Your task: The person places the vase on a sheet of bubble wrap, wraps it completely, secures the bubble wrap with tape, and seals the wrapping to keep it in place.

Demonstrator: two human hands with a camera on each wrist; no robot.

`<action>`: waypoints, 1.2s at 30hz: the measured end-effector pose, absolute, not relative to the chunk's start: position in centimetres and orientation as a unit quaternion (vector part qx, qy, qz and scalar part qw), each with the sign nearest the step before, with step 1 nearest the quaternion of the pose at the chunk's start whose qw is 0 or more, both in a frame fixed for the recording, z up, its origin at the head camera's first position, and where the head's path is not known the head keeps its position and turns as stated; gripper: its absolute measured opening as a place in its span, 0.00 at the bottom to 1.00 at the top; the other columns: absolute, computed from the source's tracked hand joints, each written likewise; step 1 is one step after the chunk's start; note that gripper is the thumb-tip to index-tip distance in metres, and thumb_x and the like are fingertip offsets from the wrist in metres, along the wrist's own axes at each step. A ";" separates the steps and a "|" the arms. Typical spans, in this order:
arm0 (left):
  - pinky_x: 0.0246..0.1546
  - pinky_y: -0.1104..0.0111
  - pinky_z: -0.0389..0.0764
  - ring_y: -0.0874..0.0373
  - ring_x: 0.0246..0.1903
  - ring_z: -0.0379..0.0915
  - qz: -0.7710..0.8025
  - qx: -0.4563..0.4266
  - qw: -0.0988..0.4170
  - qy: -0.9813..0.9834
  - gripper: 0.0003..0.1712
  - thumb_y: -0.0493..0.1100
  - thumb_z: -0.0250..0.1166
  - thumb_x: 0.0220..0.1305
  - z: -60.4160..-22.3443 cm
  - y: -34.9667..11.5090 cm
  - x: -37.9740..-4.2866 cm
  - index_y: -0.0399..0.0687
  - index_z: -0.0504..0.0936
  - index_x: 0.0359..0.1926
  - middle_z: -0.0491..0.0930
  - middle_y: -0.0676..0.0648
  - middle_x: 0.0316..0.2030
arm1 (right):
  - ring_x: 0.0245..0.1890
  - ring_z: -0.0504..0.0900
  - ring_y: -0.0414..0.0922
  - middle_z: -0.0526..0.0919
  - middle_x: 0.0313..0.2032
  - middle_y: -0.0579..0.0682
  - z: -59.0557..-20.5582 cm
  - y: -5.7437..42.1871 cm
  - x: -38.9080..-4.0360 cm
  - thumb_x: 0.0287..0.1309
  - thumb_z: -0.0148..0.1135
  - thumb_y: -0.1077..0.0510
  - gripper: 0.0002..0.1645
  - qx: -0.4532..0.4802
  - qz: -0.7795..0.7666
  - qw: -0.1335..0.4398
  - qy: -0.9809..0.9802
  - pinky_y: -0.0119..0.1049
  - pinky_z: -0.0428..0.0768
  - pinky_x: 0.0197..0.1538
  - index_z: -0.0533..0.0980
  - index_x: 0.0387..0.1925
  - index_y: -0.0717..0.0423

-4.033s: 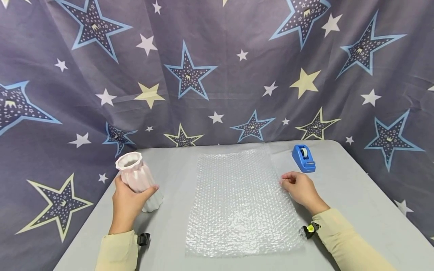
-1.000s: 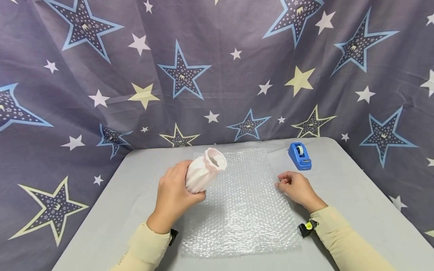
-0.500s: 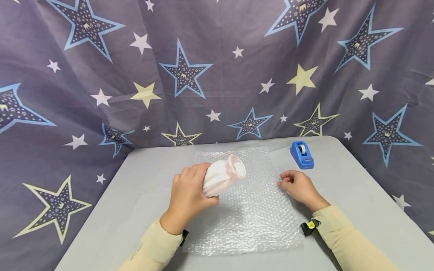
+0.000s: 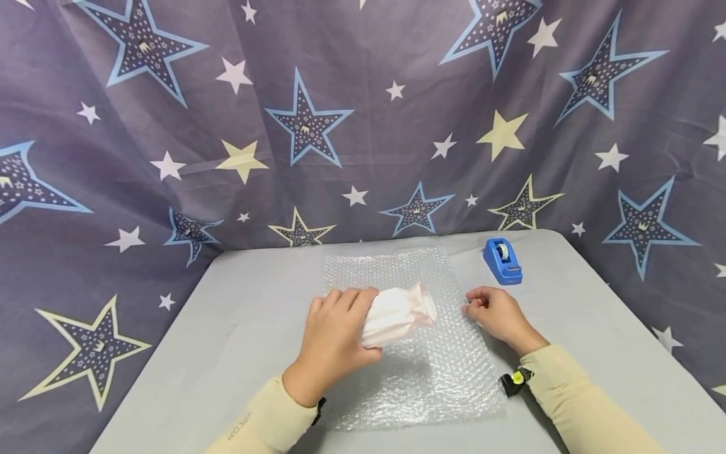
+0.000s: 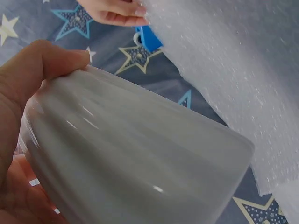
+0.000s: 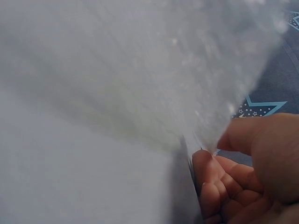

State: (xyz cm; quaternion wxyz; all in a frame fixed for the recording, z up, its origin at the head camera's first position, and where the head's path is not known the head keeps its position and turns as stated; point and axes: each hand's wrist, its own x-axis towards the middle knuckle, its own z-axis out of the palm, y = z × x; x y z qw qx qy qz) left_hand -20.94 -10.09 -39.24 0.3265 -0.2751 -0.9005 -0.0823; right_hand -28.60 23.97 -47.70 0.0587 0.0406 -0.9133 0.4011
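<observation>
My left hand point(image 4: 334, 340) grips a pale pink-white fluted vase point(image 4: 392, 318) round its body. The vase is tilted onto its side above a sheet of bubble wrap point(image 4: 431, 391), its wavy mouth pointing right. In the left wrist view, the thumb lies along one edge of the smooth vase point(image 5: 135, 144), and its base end faces away from the palm. At the right edge of the sheet, my right hand point(image 4: 501, 320) pinches the bubble wrap between thumb and fingers. The right wrist view shows that edge of the wrap point(image 6: 210, 60) lifted at the fingertips.
A blue tape dispenser point(image 4: 502, 261) with a roll in it stands at the back right, beyond the right hand. Everything lies on a grey-covered table point(image 4: 249, 302). Behind the table hangs a dark curtain point(image 4: 374, 170) printed with stars.
My left hand has carried the vase from the left side of the table rightward over the bubble wrap, tipping it from nearly upright to sideways. The right hand has kept its place.
</observation>
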 end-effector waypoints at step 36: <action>0.39 0.60 0.66 0.54 0.42 0.74 -0.012 -0.327 0.213 -0.921 0.55 0.61 0.82 0.24 -42.2 -6.2 -18.0 0.58 0.78 0.63 0.83 0.54 0.48 | 0.30 0.77 0.42 0.82 0.30 0.48 -47.9 24.1 -28.9 0.59 0.71 0.58 0.18 0.047 0.390 0.064 -0.917 0.34 0.76 0.35 0.82 0.47 0.65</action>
